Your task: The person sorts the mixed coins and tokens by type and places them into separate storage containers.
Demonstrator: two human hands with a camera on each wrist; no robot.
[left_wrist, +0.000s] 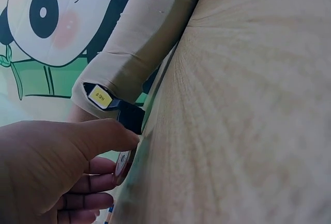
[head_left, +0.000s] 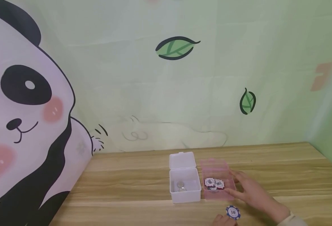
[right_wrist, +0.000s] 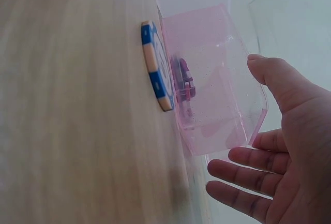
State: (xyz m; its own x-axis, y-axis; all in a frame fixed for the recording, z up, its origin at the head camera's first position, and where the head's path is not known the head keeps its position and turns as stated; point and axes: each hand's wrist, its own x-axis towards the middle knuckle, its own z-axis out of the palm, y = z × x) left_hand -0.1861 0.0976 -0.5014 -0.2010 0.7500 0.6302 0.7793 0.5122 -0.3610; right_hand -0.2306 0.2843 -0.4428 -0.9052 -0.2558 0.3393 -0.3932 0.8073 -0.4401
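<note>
In the left wrist view, my left hand pinches a round poker chip between thumb and fingers, just beside the tabletop. Only part of this left hand shows at the head view's bottom edge. A blue-and-white poker chip marked 10 lies flat on the table next to it. My right hand is at the right side of the open pink box, thumb and forefinger apart along its rim, the other fingers loosely extended. Several white-faced poker chips lie inside that box.
Left of the pink box stands an open white box with a few silver coins inside. The wooden table meets a green backdrop printed with a panda and leaves.
</note>
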